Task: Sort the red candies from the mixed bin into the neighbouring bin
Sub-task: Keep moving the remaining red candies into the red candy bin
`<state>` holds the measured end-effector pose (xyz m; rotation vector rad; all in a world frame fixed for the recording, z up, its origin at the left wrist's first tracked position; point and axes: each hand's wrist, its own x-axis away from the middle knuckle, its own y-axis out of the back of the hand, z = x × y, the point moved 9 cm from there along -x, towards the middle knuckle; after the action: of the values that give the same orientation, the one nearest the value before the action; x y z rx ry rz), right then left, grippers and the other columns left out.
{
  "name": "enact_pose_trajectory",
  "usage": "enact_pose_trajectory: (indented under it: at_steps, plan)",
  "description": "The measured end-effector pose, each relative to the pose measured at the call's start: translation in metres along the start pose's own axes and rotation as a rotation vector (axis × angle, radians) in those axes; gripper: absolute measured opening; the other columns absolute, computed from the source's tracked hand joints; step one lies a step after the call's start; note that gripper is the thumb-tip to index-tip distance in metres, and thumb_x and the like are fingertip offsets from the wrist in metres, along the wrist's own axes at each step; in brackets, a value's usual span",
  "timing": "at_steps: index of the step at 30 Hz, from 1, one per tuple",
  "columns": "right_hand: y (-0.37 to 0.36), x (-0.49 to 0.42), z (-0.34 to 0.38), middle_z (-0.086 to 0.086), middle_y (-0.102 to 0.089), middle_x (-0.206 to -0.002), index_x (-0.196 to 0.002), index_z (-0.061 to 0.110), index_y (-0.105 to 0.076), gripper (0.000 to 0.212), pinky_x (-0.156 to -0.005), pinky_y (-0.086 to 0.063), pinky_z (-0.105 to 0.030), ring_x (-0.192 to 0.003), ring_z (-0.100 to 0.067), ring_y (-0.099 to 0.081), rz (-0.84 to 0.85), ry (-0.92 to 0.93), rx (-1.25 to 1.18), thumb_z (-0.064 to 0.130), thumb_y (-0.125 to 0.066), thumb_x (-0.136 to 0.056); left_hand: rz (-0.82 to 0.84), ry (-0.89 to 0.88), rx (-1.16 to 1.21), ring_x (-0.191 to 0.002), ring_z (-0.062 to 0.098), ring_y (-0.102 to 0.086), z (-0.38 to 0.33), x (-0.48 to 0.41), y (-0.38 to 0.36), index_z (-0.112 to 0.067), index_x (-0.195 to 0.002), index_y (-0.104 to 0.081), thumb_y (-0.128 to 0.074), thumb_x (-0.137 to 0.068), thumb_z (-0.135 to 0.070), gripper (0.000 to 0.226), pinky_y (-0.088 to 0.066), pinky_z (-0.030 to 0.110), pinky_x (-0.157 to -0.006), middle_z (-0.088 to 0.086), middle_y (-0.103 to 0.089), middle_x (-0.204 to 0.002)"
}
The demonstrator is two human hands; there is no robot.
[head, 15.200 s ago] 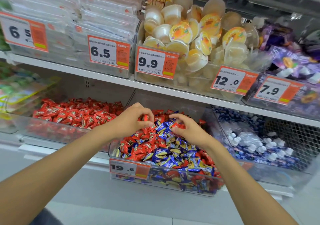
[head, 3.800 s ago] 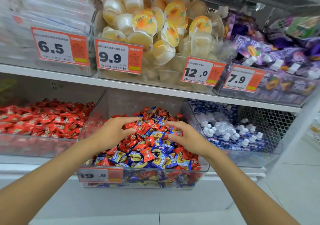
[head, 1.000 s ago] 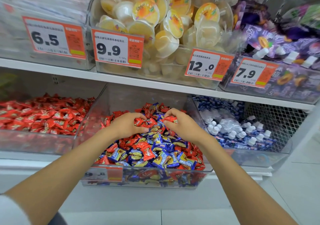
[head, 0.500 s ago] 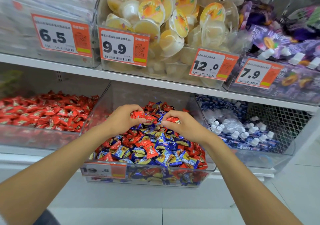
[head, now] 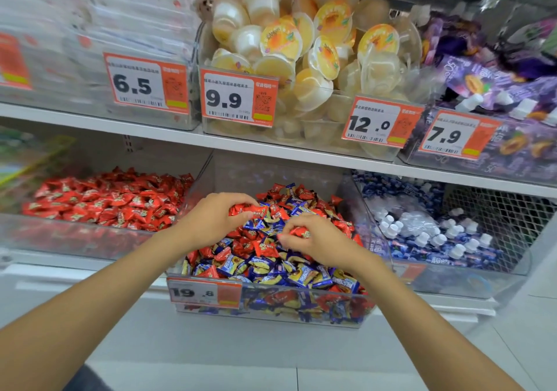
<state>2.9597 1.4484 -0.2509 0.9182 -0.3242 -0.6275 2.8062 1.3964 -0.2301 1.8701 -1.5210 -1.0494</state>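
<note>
Left hand (head: 215,218) gripped red foil-wrapped candies (head: 251,209), right hand (head: 316,241) pinched one, both over clear plastic mixed bin (head: 301,315), frame centre. Needed checking for caught blue wrappers (head: 262,265) before dropping into red-filled clear bin (head: 75,240), centre left.

Two grips at mid-frame: left grip (head: 215,218), right grip (head: 319,241). One red candy (head: 300,233) pinched in the right; a red bunch of unclear number in the left.

Three clear bins along the lower shelf: red bin (head: 90,240), mixed bin (head: 301,303), blue-and-white bin (head: 452,282). Sweets in each far too many to count.

Five readable price tags: 6.5 tag (head: 132,84), 9.9 tag (head: 224,99), 12.0 tag (head: 367,125), 7.9 tag (head: 444,135), 19.8 tag (head: 193,293). Two more only partly seen: left-edge tag (head: 12,65), half-hidden tag (head: 410,271).
</note>
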Motion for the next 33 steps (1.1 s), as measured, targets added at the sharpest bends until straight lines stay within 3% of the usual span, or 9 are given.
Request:
enact_pose_trajectory:
  at_steps: [4, 7, 13, 18, 20, 24, 27, 31, 33]
  plan:
    - [0.025, 0.001, 0.003, 0.009, -0.06, -0.095, -0.081, 0.032, -0.061, 0.019, -0.076, -0.042, -0.024, -0.089, -0.005, -0.055, -0.212, -0.009, -0.092, 0.047, -0.056, -0.09, -0.075, -0.047, 0.004, -0.079, 0.002, -0.059, -0.011, 0.013, 0.023, -0.031, -0.116, -0.061, -0.056, -0.093, -0.034, 0.024, -0.043, 0.011, -0.061, -0.017, -0.061, -0.108]
    - [0.026, -0.006, 0.025, 0.01, -0.059, -0.093, -0.081, 0.034, -0.06, 0.014, -0.075, -0.036, -0.02, -0.085, 0.0, -0.054, -0.27, 0.041, -0.13, 0.041, -0.056, -0.092, -0.176, -0.047, 0.028, -0.08, -0.001, -0.06, -0.003, 0.022, 0.052, -0.036, -0.109, -0.062, -0.059, -0.091, -0.032, 0.019, -0.047, 0.026, -0.075, -0.019, -0.066, -0.1]
    - [-0.003, -0.06, 0.107, 0.003, -0.054, -0.09, -0.087, 0.024, -0.065, 0.015, -0.066, -0.036, -0.016, -0.068, -0.003, -0.05, -0.234, 0.183, -0.166, 0.035, -0.058, -0.093, -0.427, 0.098, 0.035, -0.051, 0.002, -0.05, 0.069, 0.048, 0.134, -0.03, -0.1, -0.063, -0.062, -0.09, -0.023, 0.012, -0.037, 0.013, -0.05, -0.015, -0.058, -0.067]
    - [-0.048, -0.139, 0.182, -0.001, -0.054, -0.087, -0.093, 0.018, -0.064, 0.023, -0.074, -0.036, -0.026, -0.083, -0.014, -0.051, -0.131, 0.32, 0.053, 0.039, -0.056, -0.094, -0.488, 0.324, -0.167, -0.081, 0.024, -0.059, 0.182, 0.068, 0.184, -0.021, -0.109, -0.063, -0.058, -0.092, -0.03, 0.02, -0.042, 0.034, -0.068, 0.004, -0.064, -0.089]
    - [-0.065, -0.173, 0.195, -0.003, -0.061, -0.088, -0.097, 0.015, -0.064, 0.028, -0.073, -0.037, -0.03, -0.085, -0.018, -0.056, -0.088, 0.309, 0.104, 0.041, -0.055, -0.094, -0.462, 0.388, -0.192, -0.092, 0.028, -0.061, 0.218, 0.071, 0.191, -0.022, -0.114, -0.061, -0.056, -0.093, -0.035, 0.025, -0.044, 0.035, -0.07, 0.006, -0.066, -0.1]
    - [-0.098, -0.212, 0.188, -0.001, -0.055, -0.137, -0.135, 0.018, -0.052, 0.054, -0.097, -0.039, -0.025, -0.122, -0.02, -0.054, 0.129, 0.162, 0.139, 0.047, -0.059, -0.09, -0.197, 0.518, -0.299, -0.133, 0.03, -0.039, 0.256, 0.066, 0.171, -0.044, -0.134, -0.045, -0.045, -0.078, -0.077, 0.065, -0.034, 0.048, -0.107, 0.003, -0.045, -0.144]
    - [-0.084, -0.205, 0.174, 0.001, -0.053, -0.14, -0.132, 0.02, -0.055, 0.045, -0.102, -0.034, -0.023, -0.127, -0.017, -0.049, 0.076, 0.146, 0.163, 0.041, -0.058, -0.092, -0.116, 0.518, -0.292, -0.144, 0.028, -0.019, 0.24, 0.062, 0.159, -0.048, -0.137, -0.04, -0.05, -0.082, -0.07, 0.06, -0.019, 0.048, -0.112, 0.004, -0.028, -0.154]
    - [-0.026, -0.153, 0.126, 0.003, -0.061, -0.128, -0.12, 0.019, -0.064, 0.028, -0.098, -0.037, -0.021, -0.118, -0.008, -0.054, -0.131, 0.124, 0.134, 0.028, -0.057, -0.094, -0.135, 0.273, -0.08, -0.128, 0.017, -0.045, 0.17, 0.051, 0.136, -0.031, -0.131, -0.054, -0.053, -0.08, -0.064, 0.06, -0.036, 0.033, -0.106, 0.002, -0.052, -0.137]
    - [-0.007, -0.118, 0.093, 0.007, -0.065, -0.116, -0.117, 0.019, -0.065, 0.024, -0.087, -0.041, -0.019, -0.093, 0.011, -0.058, -0.144, 0.085, 0.121, 0.022, -0.056, -0.095, -0.07, 0.194, 0.032, -0.127, 0.01, -0.044, 0.129, 0.044, 0.106, -0.023, -0.134, -0.052, -0.057, -0.091, -0.042, 0.048, -0.032, 0.018, -0.102, 0.0, -0.05, -0.139]
